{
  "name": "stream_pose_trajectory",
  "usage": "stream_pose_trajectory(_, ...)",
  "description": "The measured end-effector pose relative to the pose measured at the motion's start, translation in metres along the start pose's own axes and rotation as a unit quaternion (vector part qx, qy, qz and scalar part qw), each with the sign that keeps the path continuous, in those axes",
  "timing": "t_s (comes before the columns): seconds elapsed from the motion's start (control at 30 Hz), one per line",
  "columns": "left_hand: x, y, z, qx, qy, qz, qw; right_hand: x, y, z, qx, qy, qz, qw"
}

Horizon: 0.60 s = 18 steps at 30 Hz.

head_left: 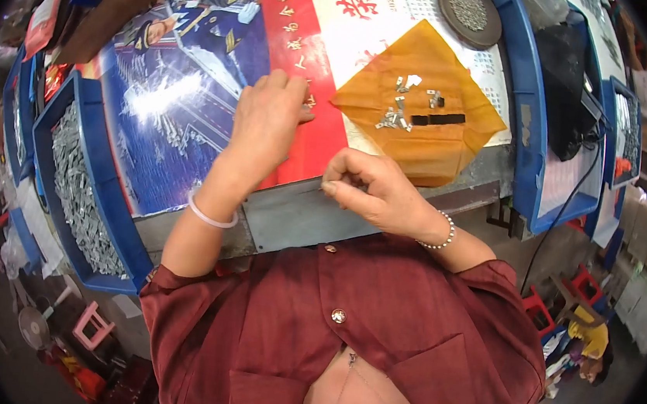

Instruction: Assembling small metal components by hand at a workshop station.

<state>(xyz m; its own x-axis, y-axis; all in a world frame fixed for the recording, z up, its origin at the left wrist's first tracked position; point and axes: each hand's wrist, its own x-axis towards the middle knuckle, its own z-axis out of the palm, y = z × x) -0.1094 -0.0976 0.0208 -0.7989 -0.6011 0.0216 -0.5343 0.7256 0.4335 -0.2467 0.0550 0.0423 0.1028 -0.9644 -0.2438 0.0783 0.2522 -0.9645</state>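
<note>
My left hand (pixel 267 119) lies palm down on the red band (pixel 317 61) of a printed poster, its fingers stretched forward and nothing visible in them. Closer to me, my right hand (pixel 377 190) is curled at the table's front edge, thumb and forefinger pinched together. Whatever may be between those fingertips is too small to make out. Just beyond the right hand is an amber translucent sheet (pixel 429 154). On it sit several small silvery metal pieces (pixel 394 120) and a short black strip (pixel 438 119).
A round dish (pixel 498 33) of small metal parts stands at the far right. Blue trays flank the work surface: the left tray (pixel 100 173) is full of grey metal strips, and the right tray (pixel 531 136) has a black bag (pixel 561 85). A dark cable (pixel 564 206) hangs beside the right tray.
</note>
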Motion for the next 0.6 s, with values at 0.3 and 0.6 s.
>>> stream_pose_trajectory(0.3, 0.017, -0.004, -0.017, -0.110, -0.100, 0.034, 0.988, -0.001, -0.004, 0.003, -0.062, -0.015, -0.043, 0.997)
stream_pose_trajectory(0.6, 0.013, -0.004, -0.019, -0.066, -0.103, 0.073, 0.990, 0.002, 0.001, 0.013, -0.083, -0.022, -0.087, 0.992)
